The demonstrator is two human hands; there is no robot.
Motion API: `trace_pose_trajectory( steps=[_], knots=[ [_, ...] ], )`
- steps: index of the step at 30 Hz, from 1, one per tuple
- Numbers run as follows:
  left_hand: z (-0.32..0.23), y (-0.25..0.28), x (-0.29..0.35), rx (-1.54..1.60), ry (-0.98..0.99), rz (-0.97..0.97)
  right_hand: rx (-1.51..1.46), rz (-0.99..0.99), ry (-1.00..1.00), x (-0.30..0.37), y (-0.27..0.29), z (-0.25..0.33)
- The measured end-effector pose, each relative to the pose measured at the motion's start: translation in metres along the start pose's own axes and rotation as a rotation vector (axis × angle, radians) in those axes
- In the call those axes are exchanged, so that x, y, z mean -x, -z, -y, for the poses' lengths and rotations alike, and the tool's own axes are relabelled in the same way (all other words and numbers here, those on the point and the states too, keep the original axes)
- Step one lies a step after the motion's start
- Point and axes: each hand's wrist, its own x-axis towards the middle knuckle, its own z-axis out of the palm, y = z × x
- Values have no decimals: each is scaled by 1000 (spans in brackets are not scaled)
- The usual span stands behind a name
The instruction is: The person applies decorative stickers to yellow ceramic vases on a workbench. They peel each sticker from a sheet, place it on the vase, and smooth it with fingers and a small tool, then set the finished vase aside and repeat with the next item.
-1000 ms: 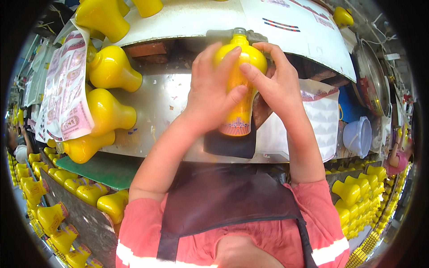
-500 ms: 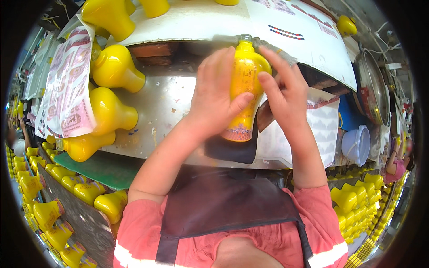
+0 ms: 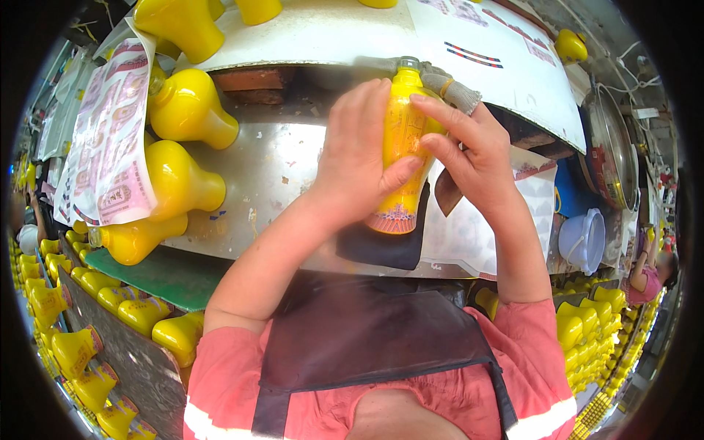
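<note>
A glossy yellow bottle (image 3: 402,161) with a clear neck lies on a dark cloth (image 3: 381,248), its neck pointing away from me. Printed marks run down its front, and a patterned band circles its base. My left hand (image 3: 356,150) is closed along the bottle's left side, fingers flat against it and thumb across the front. My right hand (image 3: 473,150) is on the right side, fingers apart. Its index fingertip touches the bottle's shoulder and its thumb rests lower on the printed front. A grey rag (image 3: 458,94) lies beyond the right hand.
Several yellow bottles (image 3: 183,180) lie at the left beside a printed decal sheet (image 3: 121,187). Another sheet (image 3: 524,213) lies at the right, near a pale bucket (image 3: 583,240). A raised white board (image 3: 323,44) crosses the far side. Bottle rows (image 3: 139,319) stand below the table.
My right index finger and thumb have moved down and in, onto the bottle. The bottle and left hand have shifted slightly right in view.
</note>
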Motion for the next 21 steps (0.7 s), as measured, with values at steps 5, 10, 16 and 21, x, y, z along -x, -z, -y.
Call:
trace_pose_trajectory(
  steps=[5,10,16,21],
  knots=[
    [2,-1,-1,-9,-36,4,-78,31,-85,6,-3,-11],
    [1,5,0,67,3,69,-381,0,-739,-12,19,-7],
    [-2,7,-1,95,36,88,-649,32,-526,-9,37,14],
    [3,9,10,200,118,36,342,-284,220,13,14,9]
  ],
)
